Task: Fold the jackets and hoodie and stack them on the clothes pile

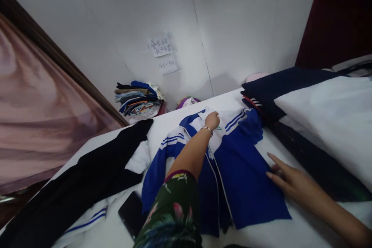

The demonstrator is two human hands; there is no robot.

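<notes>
- A blue-and-white jacket (247,178) lies spread on a white table (158,127), its hem nearest the wearer and its zip (223,190) parted toward the bottom; bringing the two front edges level there would help it lie square.
- A black, flat object (130,213) (a phone, by the look of it) sits right against the left-side sleeve (155,168) and would hamper straightening that cuff.
- The right hand (296,186) hangs loose at the jacket's side edge, thumb and forefinger apart, nothing between them; a flat palm drawn outward there should ease out creases.
- A black garment (95,170) runs along the left, leaving the sleeve little room.
- The left hand (212,120) is at the upper chest, just below the collar; its fingertips are hidden, so I cannot tell whether it grips cloth. Light, even tension would suit the collar.
- Dark clothing (290,85) and white cloth (328,104) crowd the right.
- Beyond the table's far edge stands a stack of folded clothes (139,99), with paper notes (162,44) on the wall above.
</notes>
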